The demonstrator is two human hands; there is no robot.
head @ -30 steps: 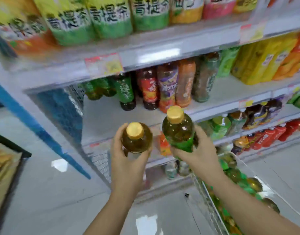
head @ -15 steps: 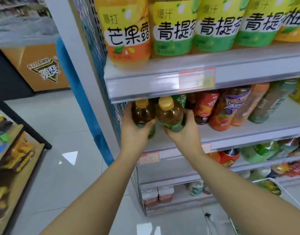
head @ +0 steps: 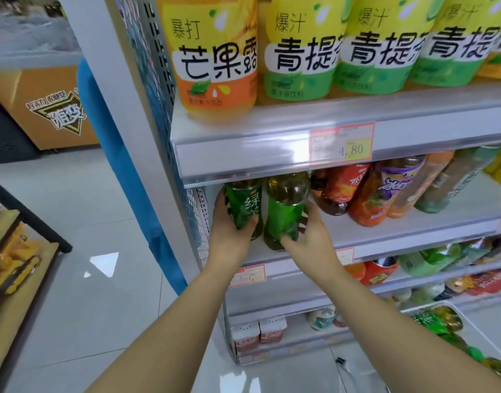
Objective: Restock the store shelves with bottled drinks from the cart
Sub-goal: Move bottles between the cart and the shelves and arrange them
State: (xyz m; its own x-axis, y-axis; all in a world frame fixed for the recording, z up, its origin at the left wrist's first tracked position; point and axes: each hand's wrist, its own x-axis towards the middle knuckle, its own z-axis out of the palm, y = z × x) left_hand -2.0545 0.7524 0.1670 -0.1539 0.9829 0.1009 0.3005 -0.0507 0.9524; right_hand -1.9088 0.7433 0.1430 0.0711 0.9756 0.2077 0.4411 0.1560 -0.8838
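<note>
- The orange-labelled bottle [head: 215,58] on the top shelf reads "暴打" above "芒果露".
- The green-labelled bottles [head: 300,52] beside it read "爆汁" above "青提", with a third character cut off.
- The price tag [head: 341,144] on the shelf edge below them shows "4.80"; its other print is blurred.
- The green tea bottle [head: 243,205] in the left hand [head: 229,236] carries "绿茶".
- The lettering on the orange box [head: 45,109] at far left is too stylised to read.
</note>
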